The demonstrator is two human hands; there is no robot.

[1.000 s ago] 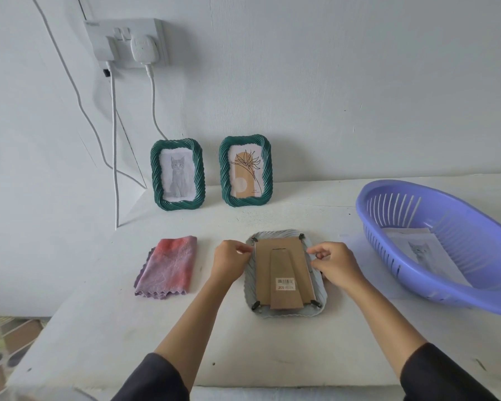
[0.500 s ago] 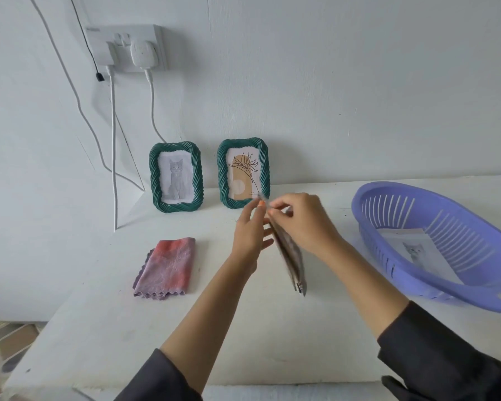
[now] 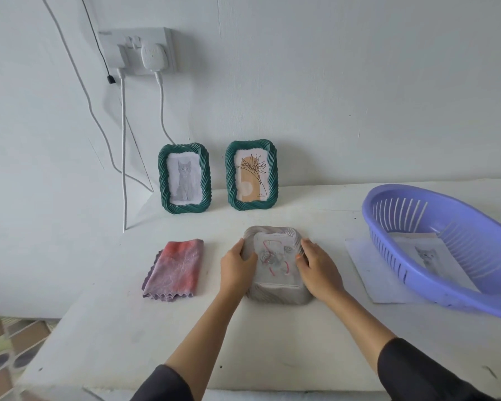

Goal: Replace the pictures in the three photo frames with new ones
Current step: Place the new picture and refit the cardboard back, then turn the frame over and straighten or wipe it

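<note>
A grey ribbed photo frame point(image 3: 275, 293) lies face up on the white table, showing a picture with red lines and grey shapes. My left hand point(image 3: 236, 266) grips its left edge and my right hand point(image 3: 318, 269) grips its right edge. Two green rope-patterned frames stand against the wall: the left one point(image 3: 184, 178) holds a grey cat picture, the right one point(image 3: 251, 174) holds a line-drawn flower on tan. A cat print point(image 3: 428, 256) lies inside the purple basket point(image 3: 417, 282).
A folded pink-purple cloth point(image 3: 175, 269) lies left of the grey frame. A white sheet point(image 3: 365, 273) sticks out from under the basket at the right. A wall socket point(image 3: 138, 50) with white cables hangs above the frames. The table's left edge drops to a tiled floor point(image 3: 9, 345).
The grey frame lay face down with its cardboard back up, was lifted and turned on edge, and now lies face up between both hands.
</note>
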